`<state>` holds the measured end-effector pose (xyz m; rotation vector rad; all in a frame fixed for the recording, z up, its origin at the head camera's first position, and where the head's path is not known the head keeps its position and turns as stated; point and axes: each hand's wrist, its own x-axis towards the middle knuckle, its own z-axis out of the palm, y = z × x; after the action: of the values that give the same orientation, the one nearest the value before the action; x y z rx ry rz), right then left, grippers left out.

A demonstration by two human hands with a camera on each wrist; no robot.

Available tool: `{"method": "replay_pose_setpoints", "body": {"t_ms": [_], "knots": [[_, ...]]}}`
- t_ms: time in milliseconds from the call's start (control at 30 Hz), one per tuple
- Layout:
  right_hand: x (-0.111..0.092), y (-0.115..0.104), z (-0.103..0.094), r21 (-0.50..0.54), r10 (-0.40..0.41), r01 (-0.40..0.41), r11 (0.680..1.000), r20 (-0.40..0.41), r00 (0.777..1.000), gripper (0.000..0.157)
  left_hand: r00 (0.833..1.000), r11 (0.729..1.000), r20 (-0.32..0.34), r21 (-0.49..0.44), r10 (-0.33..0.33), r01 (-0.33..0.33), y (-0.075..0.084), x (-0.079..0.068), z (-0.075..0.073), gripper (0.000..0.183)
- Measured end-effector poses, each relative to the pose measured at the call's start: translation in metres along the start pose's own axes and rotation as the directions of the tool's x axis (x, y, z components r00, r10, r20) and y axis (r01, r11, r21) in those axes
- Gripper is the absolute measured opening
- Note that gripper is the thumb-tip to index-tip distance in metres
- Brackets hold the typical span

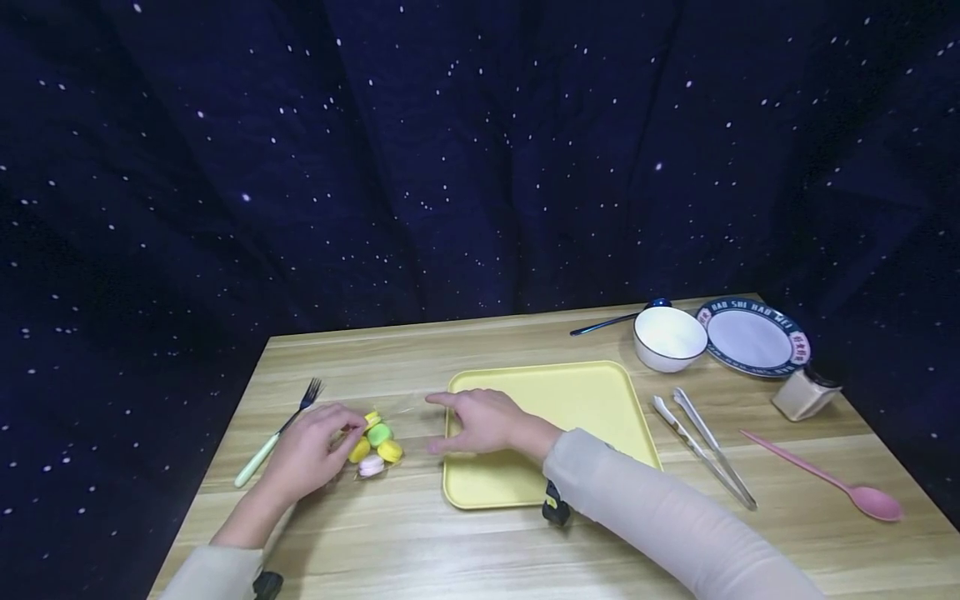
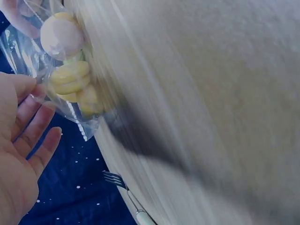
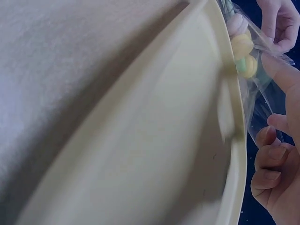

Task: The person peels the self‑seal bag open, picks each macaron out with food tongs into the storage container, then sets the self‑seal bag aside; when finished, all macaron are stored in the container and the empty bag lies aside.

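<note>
A clear plastic bag (image 2: 86, 126) of several macarons (image 1: 380, 433) in yellow, green and pale pink lies on the table left of a yellow tray (image 1: 555, 392). My left hand (image 1: 318, 442) pinches the bag's left edge between thumb and fingertip, as the left wrist view shows. Over the tray's left rim reaches my right hand (image 1: 483, 421), its thumb and index finger spread apart and its other fingers bent. The bag's clear end (image 3: 260, 101) passes close to those fingers in the right wrist view.
A fork (image 1: 277, 437) lies beyond the left hand. Right of the tray are tongs (image 1: 705, 446), a pink spoon (image 1: 832, 483) and a seasoning jar (image 1: 802, 396). Farther back stand a white bowl (image 1: 670, 337), a blue-rimmed plate (image 1: 750, 337) and a dark blue spoon (image 1: 607, 323).
</note>
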<state>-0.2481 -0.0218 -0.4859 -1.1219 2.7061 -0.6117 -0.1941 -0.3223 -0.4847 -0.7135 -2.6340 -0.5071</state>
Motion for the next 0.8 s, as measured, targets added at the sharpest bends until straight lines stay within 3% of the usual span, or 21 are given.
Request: {"method": "replay_pose_setpoints", "body": {"t_ms": [267, 533, 800], "knots": [[-0.003, 0.0, -0.002, -0.006, 0.004, -0.004, 1.0, -0.006, 1.0, 0.084, 0.999, 1.0, -0.02, 0.006, 0.026, -0.026, -0.002, 0.0, 0.0, 0.01], [-0.006, 0.002, -0.004, -0.014, 0.001, -0.001, 1.0, -0.011, 1.0, 0.083, 1.0, 1.0, 0.021, 0.015, 0.008, -0.009, -0.001, 0.0, 0.001, 0.014], [-0.036, 0.018, -0.031, -0.062, 0.004, -0.009, 0.998, -0.077, 0.997, 0.074, 0.999, 0.999, -0.015, 0.04, 0.036, -0.035, -0.001, 0.0, -0.002, 0.014]]}}
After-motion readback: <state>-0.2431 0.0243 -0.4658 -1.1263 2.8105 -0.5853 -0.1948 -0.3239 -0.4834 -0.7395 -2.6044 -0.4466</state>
